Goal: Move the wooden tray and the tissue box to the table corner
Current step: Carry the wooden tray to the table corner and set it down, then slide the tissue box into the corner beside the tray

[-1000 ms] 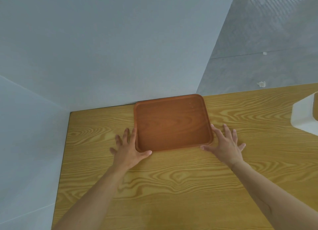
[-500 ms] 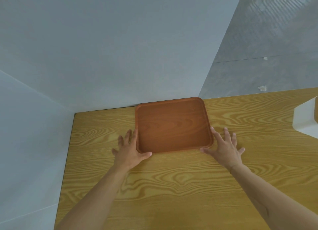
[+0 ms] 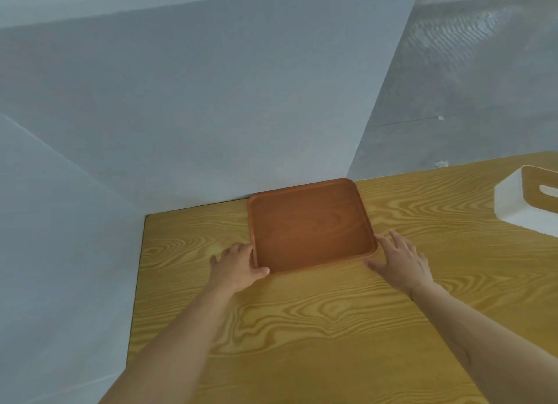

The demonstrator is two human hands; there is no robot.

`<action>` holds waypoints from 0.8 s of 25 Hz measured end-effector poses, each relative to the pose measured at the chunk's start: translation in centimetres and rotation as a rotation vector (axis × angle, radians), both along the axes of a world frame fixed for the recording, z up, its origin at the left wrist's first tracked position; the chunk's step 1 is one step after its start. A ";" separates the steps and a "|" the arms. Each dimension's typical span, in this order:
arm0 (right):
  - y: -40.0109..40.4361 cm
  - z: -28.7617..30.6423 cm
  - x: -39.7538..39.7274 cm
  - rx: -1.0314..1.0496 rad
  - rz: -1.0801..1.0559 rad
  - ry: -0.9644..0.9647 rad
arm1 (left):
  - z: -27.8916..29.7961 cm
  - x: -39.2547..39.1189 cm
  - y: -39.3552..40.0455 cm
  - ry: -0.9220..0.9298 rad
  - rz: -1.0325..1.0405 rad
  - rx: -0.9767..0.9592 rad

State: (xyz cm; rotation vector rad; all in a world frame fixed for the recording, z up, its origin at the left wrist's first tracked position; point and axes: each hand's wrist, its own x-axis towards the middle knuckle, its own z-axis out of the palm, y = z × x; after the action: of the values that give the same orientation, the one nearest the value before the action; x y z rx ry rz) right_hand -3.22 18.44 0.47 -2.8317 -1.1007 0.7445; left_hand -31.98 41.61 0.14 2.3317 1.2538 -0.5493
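Note:
The reddish-brown wooden tray (image 3: pixel 311 225) lies flat on the table, its far edge against the wall, a little right of the table's far-left corner. My left hand (image 3: pixel 237 267) holds its near-left corner, with the fingers curled at the left rim and the thumb along the front edge. At the near-right corner, my right hand (image 3: pixel 403 258) rests with spread fingers; the fingertips are at the rim and the thumb is just off it. The white tissue box (image 3: pixel 522 204) with a wooden lid stands at the right edge of the view, partly cut off.
The yellow wood-grain table (image 3: pixel 302 328) ends at white walls on the left and at the back. A bare strip of table lies between the tray and the left wall. Grey floor shows beyond the table's far right edge.
My left fingers have curled in onto the tray's left rim. My right thumb has come slightly off the tray. The tray stays against the wall, and more of the tissue box shows.

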 end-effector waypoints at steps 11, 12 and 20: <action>-12.5 8.7 -1.8 0.007 0.211 -0.109 | 7.1 7.4 -8.4 -0.073 -0.646 -0.023; -14.5 9.1 -1.6 0.018 0.201 -0.116 | 7.7 8.5 -10.5 -0.081 -0.695 0.008; -34.3 11.7 0.2 0.067 0.071 -0.215 | 9.9 15.8 -29.0 -0.140 -0.947 0.201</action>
State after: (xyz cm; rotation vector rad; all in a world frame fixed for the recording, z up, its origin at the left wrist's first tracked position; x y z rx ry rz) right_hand -3.01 -15.86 12.20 -2.8808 -1.2337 0.4034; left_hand -16.15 12.64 10.05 2.9933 0.0649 -0.5284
